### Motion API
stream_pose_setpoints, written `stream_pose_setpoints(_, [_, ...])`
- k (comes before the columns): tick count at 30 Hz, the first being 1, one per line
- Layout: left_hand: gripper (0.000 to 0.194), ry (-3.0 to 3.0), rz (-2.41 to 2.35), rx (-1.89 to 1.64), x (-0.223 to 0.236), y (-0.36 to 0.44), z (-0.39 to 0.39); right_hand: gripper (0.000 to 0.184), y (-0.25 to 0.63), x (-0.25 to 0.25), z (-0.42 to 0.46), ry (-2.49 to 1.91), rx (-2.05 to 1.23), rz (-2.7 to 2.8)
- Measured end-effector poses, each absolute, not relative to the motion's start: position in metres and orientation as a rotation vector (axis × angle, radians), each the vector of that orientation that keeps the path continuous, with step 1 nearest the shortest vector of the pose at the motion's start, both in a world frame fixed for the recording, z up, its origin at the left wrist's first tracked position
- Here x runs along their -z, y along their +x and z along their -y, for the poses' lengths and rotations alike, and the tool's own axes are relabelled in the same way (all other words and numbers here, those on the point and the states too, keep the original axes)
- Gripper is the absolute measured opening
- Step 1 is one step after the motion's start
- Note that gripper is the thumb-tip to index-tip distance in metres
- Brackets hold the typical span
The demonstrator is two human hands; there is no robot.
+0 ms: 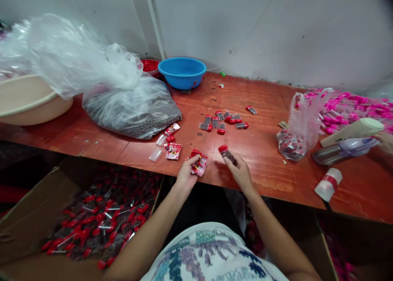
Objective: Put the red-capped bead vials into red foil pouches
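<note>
My left hand (186,174) pinches a red printed packet (201,163) with yellow and black marks, just over the table's front edge. My right hand (242,174) is closed on a small clear bottle (226,152) with a red cap and dark contents, tilted with its cap up and to the left. Beyond my hands lies a loose cluster of similar red-capped bottles (215,122). Left of my left hand are another red printed packet (174,151), an empty clear bottle (155,154) and a few red caps (170,139).
A clear sack of dark beads (135,109), a blue basin (182,70) and a cream basin (27,105) stand left and back. To the right are a tied bag (294,144), tumblers (333,151), a white roll (327,187) and pink-capped pieces (350,107). Below sits a carton of bottles (101,215).
</note>
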State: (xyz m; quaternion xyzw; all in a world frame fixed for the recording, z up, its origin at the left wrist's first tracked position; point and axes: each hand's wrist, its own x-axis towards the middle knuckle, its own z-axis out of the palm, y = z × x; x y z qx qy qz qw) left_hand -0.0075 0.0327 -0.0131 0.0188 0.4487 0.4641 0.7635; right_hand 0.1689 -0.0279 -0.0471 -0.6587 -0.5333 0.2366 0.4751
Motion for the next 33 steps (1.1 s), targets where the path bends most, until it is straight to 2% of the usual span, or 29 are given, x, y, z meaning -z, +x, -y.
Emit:
stream_pose_setpoints(8, [0.012,0.196,-0.946,-1.062,0.014,0.006,-0.017,0.034,0.119,0.036,0.070,-1.443,-0.800,1.184])
stream_pose_setpoints(13, [0.028,0.468,-0.860,-1.123,0.010,0.003,-0.002,0.044,0.119,0.036,0.068,-1.348,-1.024,0.918])
stream_pose_setpoints(16, [0.033,0.533,-0.872,-1.173,0.009,-0.001,0.000,0.040,0.120,0.035,0.071,-1.304,-1.101,0.951])
stream_pose_setpoints(22, [0.038,0.645,-0.840,-1.168,0.006,-0.005,0.003,0.033,0.127,0.030,0.076,-1.303,-0.898,1.145])
stream_pose_setpoints(28, [0.029,0.734,-0.817,-1.066,0.009,-0.009,0.005,0.037,0.130,0.026,0.078,-1.324,-0.819,1.232])
stream_pose_setpoints(33, [0.052,0.770,-0.813,-1.024,0.006,-0.013,0.007,0.037,0.130,0.023,0.079,-1.337,-0.812,1.244])
